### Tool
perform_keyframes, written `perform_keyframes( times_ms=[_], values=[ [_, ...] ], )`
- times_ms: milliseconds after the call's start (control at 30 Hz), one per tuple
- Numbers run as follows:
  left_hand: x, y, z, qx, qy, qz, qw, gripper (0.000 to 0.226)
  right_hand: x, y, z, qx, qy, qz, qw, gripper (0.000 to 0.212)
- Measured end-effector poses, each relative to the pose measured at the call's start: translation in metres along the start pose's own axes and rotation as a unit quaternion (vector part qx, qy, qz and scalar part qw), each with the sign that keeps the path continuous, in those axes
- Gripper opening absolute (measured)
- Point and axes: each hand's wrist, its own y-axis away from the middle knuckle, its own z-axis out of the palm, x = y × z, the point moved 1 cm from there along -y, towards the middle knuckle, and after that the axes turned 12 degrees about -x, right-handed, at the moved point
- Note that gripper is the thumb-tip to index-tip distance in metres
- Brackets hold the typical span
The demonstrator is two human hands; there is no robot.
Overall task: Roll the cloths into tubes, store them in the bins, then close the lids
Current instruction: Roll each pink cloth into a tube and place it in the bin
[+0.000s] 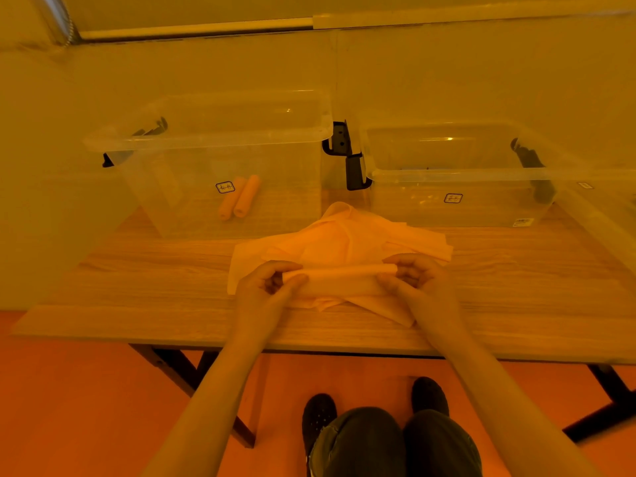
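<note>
Rolled cloth (344,278) lies crosswise between both hands; left hand (266,290) and right hand (418,284) each pinch one end.

two bins on table (137,297): left bin (206,139) holds two rolled cloths (241,200), right bin (457,173) beside it. loose cloth pile (344,242) before them; my hands (261,287) nearest me, on a cloth roll (344,280).

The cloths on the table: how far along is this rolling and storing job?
Two rolled cloths already lie in the left bin. The left hand and right hand grip a half-rolled cloth. A loose pile waits, the right bin seems to hold no rolls, and both bins stand open.
</note>
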Motion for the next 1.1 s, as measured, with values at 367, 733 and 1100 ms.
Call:
perform_keyframes(
  times_ms=[367, 733, 1100],
  values=[
    [-0.0033, 0.0006, 0.0005, -0.015, -0.011, -0.011, 1.0, 0.017, 0.0022, -0.0005, -0.0027, 0.0, 0.005, -0.015, 1.0, 0.019],
    [-0.0029, 0.0001, -0.0025, -0.033, 0.015, 0.014, 0.999, 0.032, 0.0047, -0.0011, -0.0015, 0.005, 0.0, 0.006, 1.0, 0.02],
    [-0.0016, -0.001, -0.0009, -0.023, -0.021, 0.027, 0.999, 0.022, 0.0016, 0.0002, -0.0013, -0.027, -0.012, -0.017, 0.999, 0.028]
  ],
)
